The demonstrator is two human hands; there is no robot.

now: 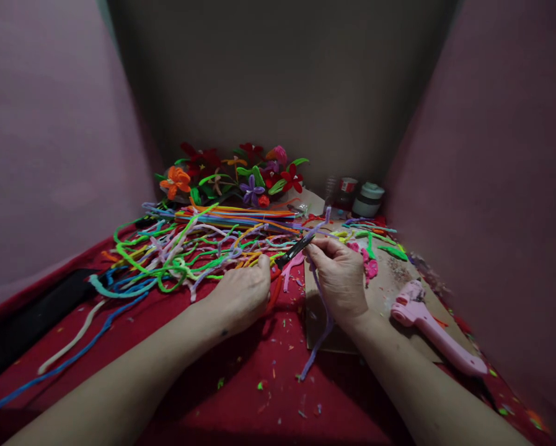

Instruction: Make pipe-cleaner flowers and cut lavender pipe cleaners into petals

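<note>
My left hand (245, 288) is closed around red-handled pliers (292, 251) with dark, narrow jaws pointing up and to the right. Between the fingertips of my right hand (337, 272) is a purple pipe cleaner (322, 310), whose short end sticks up past the jaws while the longer end hangs down toward the red cloth. The jaws meet the purple stem right at my right fingertips; whether they are closed on it I cannot tell. A pink pipe cleaner piece (292, 267) lies just behind the pliers.
Tangled pipe cleaners (180, 263) spread over the red cloth (259, 396) at left. Pipe-cleaner flowers (252, 189) stand behind them. On the right, a pink glue gun (438, 328) rests on a cardboard sheet (389, 291). A lidded jar (369, 199) stands at the back.
</note>
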